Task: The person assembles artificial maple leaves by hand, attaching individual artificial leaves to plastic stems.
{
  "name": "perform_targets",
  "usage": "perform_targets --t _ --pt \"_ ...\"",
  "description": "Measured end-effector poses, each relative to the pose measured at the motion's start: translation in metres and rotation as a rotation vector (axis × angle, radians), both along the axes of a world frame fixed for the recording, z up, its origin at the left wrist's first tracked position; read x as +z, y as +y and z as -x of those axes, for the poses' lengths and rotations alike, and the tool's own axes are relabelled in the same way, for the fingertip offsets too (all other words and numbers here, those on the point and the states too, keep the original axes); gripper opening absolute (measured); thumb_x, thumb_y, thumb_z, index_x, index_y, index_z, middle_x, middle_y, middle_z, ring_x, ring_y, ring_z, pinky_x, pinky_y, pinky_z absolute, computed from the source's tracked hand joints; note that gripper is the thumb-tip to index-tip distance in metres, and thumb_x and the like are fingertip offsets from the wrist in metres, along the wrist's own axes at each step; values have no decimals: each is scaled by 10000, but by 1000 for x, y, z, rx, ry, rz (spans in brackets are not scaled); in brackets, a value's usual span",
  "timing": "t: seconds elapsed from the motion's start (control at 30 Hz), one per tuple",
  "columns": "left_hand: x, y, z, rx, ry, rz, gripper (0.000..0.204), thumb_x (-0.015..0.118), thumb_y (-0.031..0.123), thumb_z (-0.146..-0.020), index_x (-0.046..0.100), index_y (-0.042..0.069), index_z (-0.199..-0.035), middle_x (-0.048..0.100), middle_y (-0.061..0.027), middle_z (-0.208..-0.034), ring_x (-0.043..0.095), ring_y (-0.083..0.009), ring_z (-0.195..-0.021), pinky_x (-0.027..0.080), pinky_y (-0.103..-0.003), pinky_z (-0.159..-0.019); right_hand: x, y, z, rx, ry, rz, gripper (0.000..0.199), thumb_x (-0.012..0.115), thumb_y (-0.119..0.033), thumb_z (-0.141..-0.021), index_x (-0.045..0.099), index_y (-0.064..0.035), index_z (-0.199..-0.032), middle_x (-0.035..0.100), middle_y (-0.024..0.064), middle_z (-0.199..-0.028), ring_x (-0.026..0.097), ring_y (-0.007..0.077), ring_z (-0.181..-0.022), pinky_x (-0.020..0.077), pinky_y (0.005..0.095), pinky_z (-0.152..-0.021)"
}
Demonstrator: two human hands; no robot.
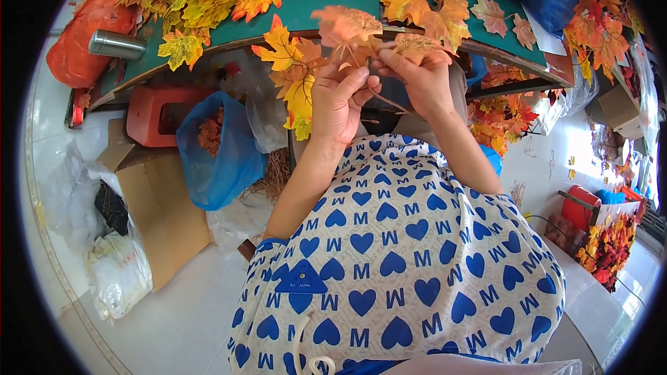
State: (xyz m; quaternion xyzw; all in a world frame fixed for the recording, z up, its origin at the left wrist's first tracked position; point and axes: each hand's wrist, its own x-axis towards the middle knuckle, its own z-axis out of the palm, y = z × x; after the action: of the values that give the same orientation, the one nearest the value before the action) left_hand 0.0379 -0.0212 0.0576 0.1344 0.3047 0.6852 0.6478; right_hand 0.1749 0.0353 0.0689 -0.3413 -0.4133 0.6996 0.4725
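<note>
Just in front of the green table's near edge, both my hands work at a spray of artificial maple leaves point(288, 62) in yellow and orange. My left hand point(337, 101) is closed in a pinch around its thin stems, with leaves hanging to its left and above it. Close by on the right, my right hand point(420, 83) also pinches at the stems, thumb and forefinger together. A pinkish-orange leaf point(346, 24) stands above the fingers, slightly blurred. One brown stem point(389, 103) slants down between the hands. The exact joint at the fingertips is too small to make out.
Leaf piles cover much of the green table point(295, 10), with a metal flask point(117, 44) and red bag point(94, 31) at its left. Below stand a red plastic stool point(142, 114), a blue bag point(219, 160) holding leaves, and a cardboard box point(163, 215). More leaves point(604, 250) lie far right.
</note>
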Motion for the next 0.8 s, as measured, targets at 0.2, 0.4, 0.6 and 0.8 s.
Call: perform_targets --t 0.2,0.4,0.6,0.8 --pt "6 0 -4 -12 111 -36 441 566 -24 -838 484 90 -1256 632 -86 -842 628 -138 -704 559 -254 -635 -3 0 2 -8 148 203 215 657 -53 -816 618 -5 -1022 654 69 -890 633 132 -757 542 237 -677" --pt "6 2 -5 -17 154 -26 498 566 -28 -830 451 92 -1299 630 -75 -890 623 -133 -702 555 -258 -639 -6 -4 6 14 203 266 198 652 -30 -809 628 -14 -1005 653 62 -879 627 124 -758 543 235 -673" --pt "2 3 -5 -15 158 -17 524 564 -29 -831 429 87 -1324 634 -76 -900 628 -133 -709 550 -255 -639 -11 -4 5 15 205 281 191 650 -19 -805 628 -15 -994 649 56 -872 625 123 -752 544 236 -667" --pt "0 4 -6 -11 134 -4 519 565 -37 -831 437 90 -1318 639 -80 -886 636 -137 -725 549 -251 -652 -12 -6 7 7 184 274 183 652 -22 -804 623 -17 -985 644 48 -876 624 117 -753 538 228 -651"
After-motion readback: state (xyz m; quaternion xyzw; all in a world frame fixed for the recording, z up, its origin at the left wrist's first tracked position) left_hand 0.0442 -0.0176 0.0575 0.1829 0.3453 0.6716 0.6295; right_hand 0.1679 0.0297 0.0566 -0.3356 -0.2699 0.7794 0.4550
